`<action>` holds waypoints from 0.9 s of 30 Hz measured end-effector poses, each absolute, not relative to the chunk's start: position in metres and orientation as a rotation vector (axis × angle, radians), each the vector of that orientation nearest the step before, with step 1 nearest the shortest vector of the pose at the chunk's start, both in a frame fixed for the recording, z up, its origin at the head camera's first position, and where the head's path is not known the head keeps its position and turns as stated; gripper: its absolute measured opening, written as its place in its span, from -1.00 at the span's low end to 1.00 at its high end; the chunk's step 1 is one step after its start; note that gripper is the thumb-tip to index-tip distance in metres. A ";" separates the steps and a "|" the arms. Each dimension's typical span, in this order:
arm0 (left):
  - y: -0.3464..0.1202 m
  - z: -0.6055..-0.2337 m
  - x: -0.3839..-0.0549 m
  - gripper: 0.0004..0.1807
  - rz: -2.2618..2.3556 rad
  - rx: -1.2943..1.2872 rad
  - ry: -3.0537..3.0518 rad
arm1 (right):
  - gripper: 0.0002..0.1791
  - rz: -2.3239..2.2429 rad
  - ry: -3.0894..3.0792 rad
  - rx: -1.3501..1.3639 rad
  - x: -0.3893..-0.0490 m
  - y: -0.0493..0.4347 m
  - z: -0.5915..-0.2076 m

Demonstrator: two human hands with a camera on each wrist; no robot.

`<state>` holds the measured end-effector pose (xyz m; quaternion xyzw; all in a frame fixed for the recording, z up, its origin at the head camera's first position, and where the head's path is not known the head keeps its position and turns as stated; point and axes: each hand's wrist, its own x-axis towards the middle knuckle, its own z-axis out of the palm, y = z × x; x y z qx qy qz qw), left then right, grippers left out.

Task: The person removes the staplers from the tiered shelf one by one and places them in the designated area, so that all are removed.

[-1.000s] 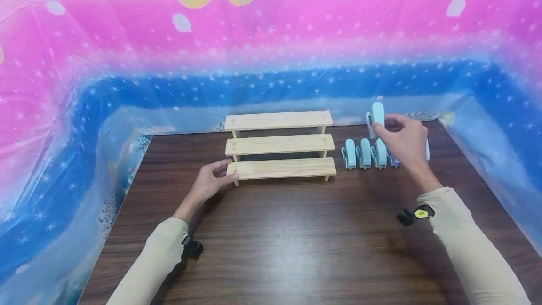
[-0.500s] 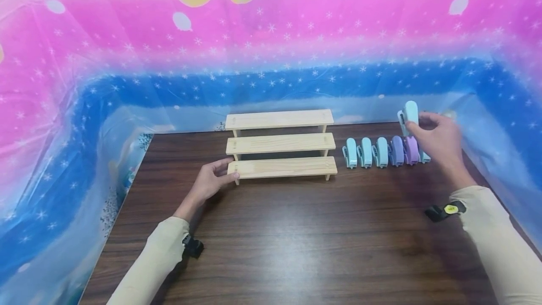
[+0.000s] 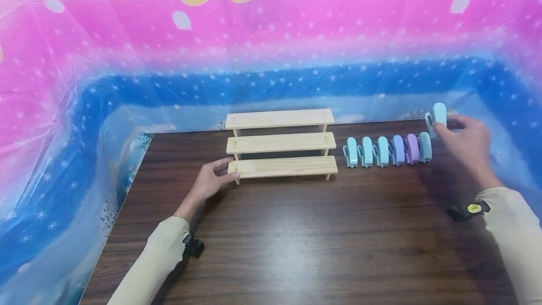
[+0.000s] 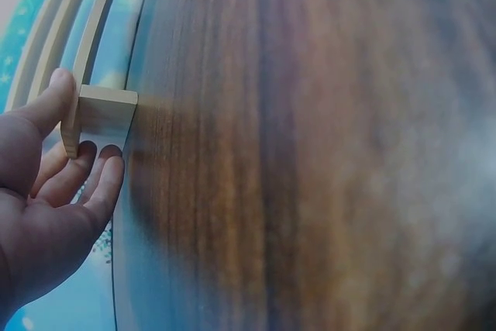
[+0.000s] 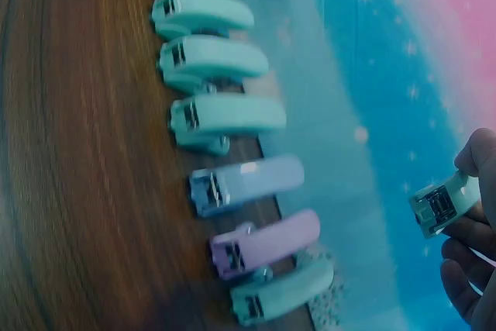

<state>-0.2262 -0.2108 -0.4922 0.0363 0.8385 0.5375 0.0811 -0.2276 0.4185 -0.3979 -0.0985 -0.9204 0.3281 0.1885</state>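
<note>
A three-step wooden display rack point(image 3: 281, 142) stands at the back middle of the table. My left hand point(image 3: 208, 181) grips the left end of its lowest step, thumb on the board and fingers curled at its side; the left wrist view shows this hand point(image 4: 58, 191) close. My right hand point(image 3: 467, 142) pinches a mint stapler point(image 3: 439, 116) upright, raised above the back right of the table. To its left runs a row of upright staplers: several mint ones point(image 3: 367, 152), a blue one point(image 3: 397, 149), a purple one point(image 3: 411, 148) and a grey-green one point(image 3: 425, 147) at the right end.
The brown wood-grain table point(image 3: 288, 239) reaches toward me in front of the rack. A pink and blue patterned cloth point(image 3: 271, 51) hangs behind it and along both sides. Black camera straps sit on both wrists.
My right hand has carried the mint stapler rightward, from above the row to beyond its right end, uncovering the blue, purple and grey-green staplers. My left hand stays on the rack.
</note>
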 end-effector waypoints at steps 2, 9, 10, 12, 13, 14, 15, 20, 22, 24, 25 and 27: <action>-0.211 -0.492 -0.227 -0.25 1.616 0.102 2.503 | -0.39 0.916 -2.603 -0.286 -0.228 0.425 -0.400; -0.212 -0.492 -0.227 -0.26 1.621 0.110 2.496 | -0.34 0.926 -2.638 -0.332 -0.228 0.444 -0.409; -0.212 -0.492 -0.227 -0.26 1.622 0.109 2.495 | -0.34 0.927 -2.645 -0.338 -0.229 0.447 -0.411; -0.212 -0.493 -0.227 -0.26 1.624 0.117 2.495 | -0.32 0.926 -2.662 -0.340 -0.229 0.451 -0.414; -0.212 -0.493 -0.227 -0.26 1.627 0.117 2.496 | -0.32 0.921 -2.667 -0.335 -0.229 0.453 -0.416; -0.212 -0.493 -0.227 -0.25 1.627 0.122 2.496 | -0.31 0.912 -2.675 -0.332 -0.229 0.456 -0.418; -0.213 -0.493 -0.227 -0.25 1.630 0.128 2.495 | -0.31 0.903 -2.677 -0.321 -0.230 0.458 -0.421; -0.212 -0.491 -0.227 -0.26 1.658 0.141 2.473 | -0.36 0.896 -2.681 -0.268 -0.229 0.471 -0.436; -0.211 -0.492 -0.227 -0.26 1.665 0.143 2.466 | -0.35 0.911 -2.696 -0.271 -0.228 0.474 -0.442; -0.211 -0.492 -0.227 -0.26 1.663 0.145 2.465 | -0.31 0.920 -2.718 -0.290 -0.228 0.475 -0.448; -0.211 -0.493 -0.227 -0.26 1.663 0.145 2.464 | -0.30 0.922 -2.727 -0.299 -0.227 0.475 -0.450; -0.211 -0.492 -0.226 -0.27 1.660 0.139 2.462 | -0.27 0.930 -2.741 -0.313 -0.227 0.476 -0.454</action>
